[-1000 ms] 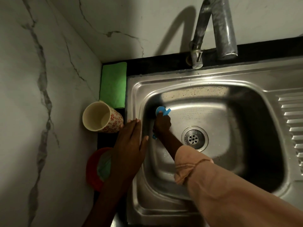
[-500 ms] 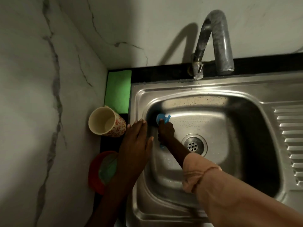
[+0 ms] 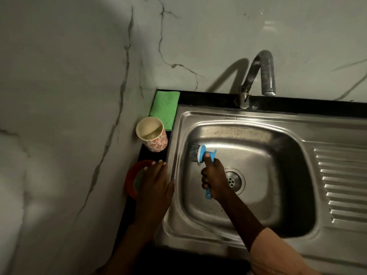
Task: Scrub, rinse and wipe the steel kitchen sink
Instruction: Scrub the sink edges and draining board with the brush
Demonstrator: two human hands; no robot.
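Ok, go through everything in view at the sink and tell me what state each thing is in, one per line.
Sink: basin wet and speckled, no standing water.
Tap: off, no water running.
Scrubber: steel wool head pressed against the basin's left wall.
Right hand: grips the scrubber's blue handle.
Left hand: flat, fingers straight, resting on the sink's left rim.
Cup: upright, some liquid inside.
Green cloth: lying flat on the counter.
Red dish: partly hidden by the left hand.

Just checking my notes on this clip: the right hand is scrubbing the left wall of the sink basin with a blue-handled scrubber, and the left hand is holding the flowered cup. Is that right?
Not quite. In the head view the left hand lies flat on the sink rim, partly over the red dish; the flowered cup stands untouched beyond it. The rest holds: the right hand grips the blue-handled scrubber against the basin's left wall.
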